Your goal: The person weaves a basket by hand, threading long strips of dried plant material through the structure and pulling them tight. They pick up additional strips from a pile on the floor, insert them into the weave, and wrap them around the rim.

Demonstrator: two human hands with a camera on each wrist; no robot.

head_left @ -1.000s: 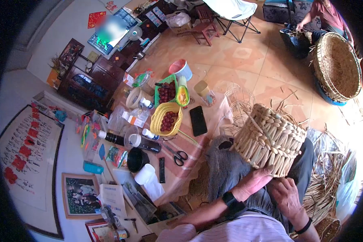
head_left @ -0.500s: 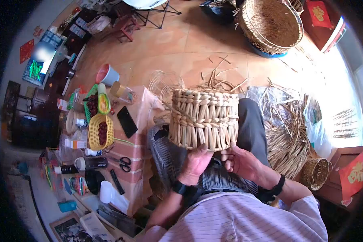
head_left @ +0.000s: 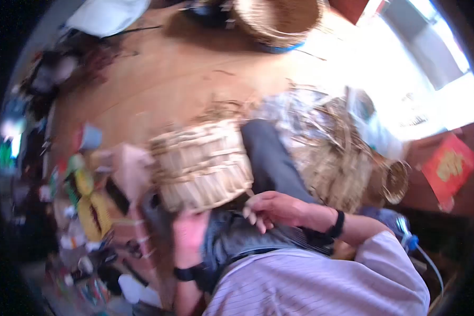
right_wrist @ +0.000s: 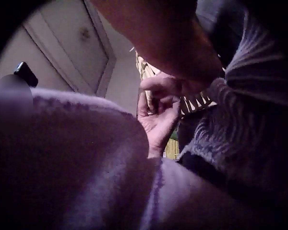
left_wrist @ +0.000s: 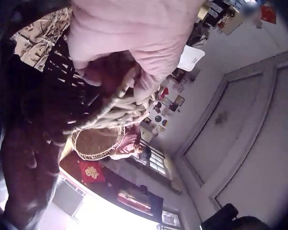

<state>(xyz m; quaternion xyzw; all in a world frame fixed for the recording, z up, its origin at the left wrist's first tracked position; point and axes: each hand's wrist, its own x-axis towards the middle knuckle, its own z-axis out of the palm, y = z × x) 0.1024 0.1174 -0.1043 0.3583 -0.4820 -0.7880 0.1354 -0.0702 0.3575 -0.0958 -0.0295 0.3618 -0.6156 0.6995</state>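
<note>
A pale basket (head_left: 203, 168) of thick plaited straw stands over the person's lap, blurred in the head view. My left hand (head_left: 189, 231) holds its near edge from below; the left wrist view has the thumb and fingers closed over the woven rim (left_wrist: 117, 112). Just right of that edge is my right hand (head_left: 274, 208), its fingers bent and their tips close to the basket. In the right wrist view the right hand (right_wrist: 170, 88) overlaps the left hand (right_wrist: 158, 127) in front of the straw; whether it pinches a strand I cannot tell.
Loose straw (head_left: 334, 174) lies in a heap to the right of the knee, beside a small basket (head_left: 395, 181). A large round basket (head_left: 279, 21) stands farther off on the floor. At left, the cluttered table bears a yellow fruit basket (head_left: 95, 216).
The head view has swung right, and the table has slid toward its left edge. The straw basket has tilted and stays with the left hand. The right hand has moved slightly away from the left.
</note>
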